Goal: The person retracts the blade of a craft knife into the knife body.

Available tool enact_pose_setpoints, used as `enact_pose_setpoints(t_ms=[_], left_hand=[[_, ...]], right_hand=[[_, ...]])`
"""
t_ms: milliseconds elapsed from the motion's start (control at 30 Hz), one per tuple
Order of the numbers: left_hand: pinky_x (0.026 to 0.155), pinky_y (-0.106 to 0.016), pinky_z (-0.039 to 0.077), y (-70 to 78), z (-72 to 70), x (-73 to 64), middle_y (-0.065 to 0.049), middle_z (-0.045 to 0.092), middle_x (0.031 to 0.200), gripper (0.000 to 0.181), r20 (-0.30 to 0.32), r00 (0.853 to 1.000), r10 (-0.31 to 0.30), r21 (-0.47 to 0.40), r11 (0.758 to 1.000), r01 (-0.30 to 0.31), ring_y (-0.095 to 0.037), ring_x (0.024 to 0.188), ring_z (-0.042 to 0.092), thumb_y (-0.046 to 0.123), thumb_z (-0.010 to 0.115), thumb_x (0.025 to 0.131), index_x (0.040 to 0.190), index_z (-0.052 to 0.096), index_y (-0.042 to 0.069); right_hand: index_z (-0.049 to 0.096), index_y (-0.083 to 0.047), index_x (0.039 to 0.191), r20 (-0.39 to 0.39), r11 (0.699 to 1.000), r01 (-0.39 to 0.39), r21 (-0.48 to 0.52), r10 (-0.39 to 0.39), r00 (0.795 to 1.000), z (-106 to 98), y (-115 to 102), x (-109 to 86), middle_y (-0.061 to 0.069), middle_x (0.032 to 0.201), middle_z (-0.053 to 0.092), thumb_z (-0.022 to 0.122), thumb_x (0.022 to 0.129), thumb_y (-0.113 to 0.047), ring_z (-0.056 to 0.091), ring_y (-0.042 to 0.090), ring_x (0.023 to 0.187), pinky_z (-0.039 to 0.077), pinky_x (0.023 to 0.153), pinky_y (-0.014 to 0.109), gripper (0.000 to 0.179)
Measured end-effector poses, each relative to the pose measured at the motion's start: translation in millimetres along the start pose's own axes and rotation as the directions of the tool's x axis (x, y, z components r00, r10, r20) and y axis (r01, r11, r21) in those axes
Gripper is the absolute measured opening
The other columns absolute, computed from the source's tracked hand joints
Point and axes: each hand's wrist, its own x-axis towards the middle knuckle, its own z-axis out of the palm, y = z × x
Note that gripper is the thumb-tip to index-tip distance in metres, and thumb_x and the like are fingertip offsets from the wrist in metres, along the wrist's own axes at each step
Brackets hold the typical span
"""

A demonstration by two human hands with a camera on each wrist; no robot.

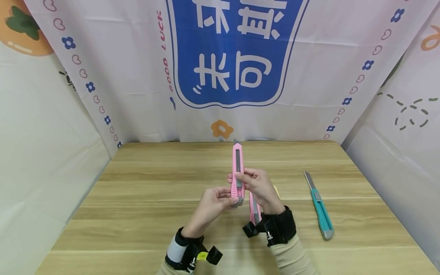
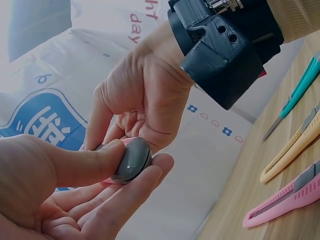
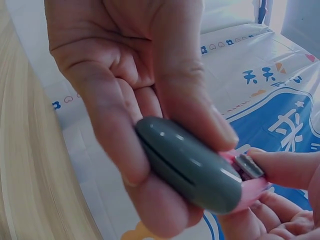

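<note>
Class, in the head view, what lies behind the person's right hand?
Part of a second pink utility knife on the wooden table, and a sliver of a yellow utility knife. The right hand and its wrist strap cover the rest here.

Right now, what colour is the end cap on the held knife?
The end cap is grey, clearest in the right wrist view.

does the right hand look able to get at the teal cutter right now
Likely yes: the teal cutter lies uncovered on the table, with nothing upright between it and the right hand. That hand pinches the raised pink cutter, though, and would probably need to let go first.
</note>
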Motion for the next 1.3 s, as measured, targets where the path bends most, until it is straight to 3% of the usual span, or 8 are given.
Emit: enact_pose_setpoints(t_ms=[300, 567, 733, 867, 1033, 1167, 1300], left_hand=[[0.074, -0.025, 0.062, -0.7, -1.9, -0.3, -0.031, 0.067, 0.102, 0.029, -0.004, 1.000, -0.012, -0.008, 1.000, 0.012, -0.025, 0.084, 0.070, -0.002, 0.062, 0.084, 0.111, 0.060, -0.013], [0.077, -0.027, 0.062, -1.4, -0.3, 3.3, -0.031, 0.066, 0.107, 0.034, 0.032, 0.999, -0.017, -0.046, 0.999, 0.019, -0.026, 0.088, 0.069, 0.002, 0.063, 0.085, 0.116, 0.059, -0.012], [0.083, -0.037, 0.060, -3.4, 1.9, 4.5, -0.034, 0.066, 0.105, 0.031, 0.079, 0.997, -0.018, -0.056, 0.998, 0.023, -0.031, 0.090, 0.068, 0.001, 0.062, 0.087, 0.114, 0.059, -0.014], [0.079, -0.032, 0.061, -4.6, 3.6, 4.2, -0.035, 0.066, 0.102, 0.029, 0.092, 0.996, -0.008, -0.048, 0.999, 0.012, -0.032, 0.088, 0.069, 0.000, 0.061, 0.088, 0.112, 0.060, -0.015], [0.076, -0.026, 0.061, -5.4, 5.7, 3.9, -0.036, 0.066, 0.100, 0.029, 0.040, 0.999, 0.009, -0.085, 0.996, -0.005, -0.028, 0.085, 0.070, -0.003, 0.061, 0.086, 0.112, 0.059, -0.016], [0.075, -0.025, 0.061, -5.2, 6.4, 3.9, -0.037, 0.065, 0.099, 0.029, -0.018, 1.000, 0.006, -0.111, 0.994, -0.008, -0.026, 0.082, 0.070, -0.005, 0.061, 0.086, 0.113, 0.058, -0.016], [0.074, -0.023, 0.061, -4.8, 6.4, 4.1, -0.037, 0.066, 0.099, 0.029, -0.033, 0.999, 0.004, -0.118, 0.993, -0.008, -0.024, 0.081, 0.070, -0.006, 0.060, 0.086, 0.113, 0.058, -0.016]], right_hand=[[0.052, 0.017, 0.122, 0.023, 1.000, 0.016, 0.012, -0.017, 1.000, 1, 1, 0.1, 0.002, 0.089, 0.076, 0.060, 0.088, -0.002, 0.070, 0.015, 0.086, 0.061, 0.071, 0.020, 0.040], [0.056, 0.012, 0.122, -0.042, 1.000, -0.024, -0.014, 0.023, 0.999, -3, -2, 0.5, 0.007, 0.096, 0.075, 0.062, 0.089, -0.009, 0.068, 0.020, 0.094, 0.060, 0.074, 0.019, 0.040], [0.053, 0.013, 0.123, -0.079, 1.000, 0.010, 0.024, -0.008, 0.997, -8, -4, 0.7, 0.004, 0.092, 0.076, 0.060, 0.090, -0.007, 0.069, 0.019, 0.091, 0.061, 0.073, 0.020, 0.040], [0.052, 0.014, 0.125, -0.087, 0.998, 0.032, 0.059, -0.027, 0.996, -10, -5, 0.4, -0.001, 0.087, 0.076, 0.060, 0.090, -0.007, 0.069, 0.016, 0.088, 0.061, 0.072, 0.020, 0.041], [0.051, 0.014, 0.125, -0.076, 0.998, 0.013, 0.064, -0.008, 0.997, -8, -6, 0.2, -0.003, 0.084, 0.076, 0.060, 0.091, -0.012, 0.069, 0.018, 0.088, 0.062, 0.070, 0.020, 0.044], [0.056, 0.013, 0.119, -0.123, 0.998, -0.060, 0.026, 0.063, 0.990, -4, -5, 0.5, -0.003, 0.079, 0.075, 0.061, 0.091, -0.024, 0.070, 0.019, 0.084, 0.061, 0.064, 0.019, 0.047], [0.060, 0.010, 0.115, -0.168, 0.995, -0.104, -0.006, 0.101, 0.981, 0, -3, 1.0, -0.004, 0.075, 0.075, 0.061, 0.090, -0.031, 0.070, 0.020, 0.083, 0.060, 0.062, 0.019, 0.048]])
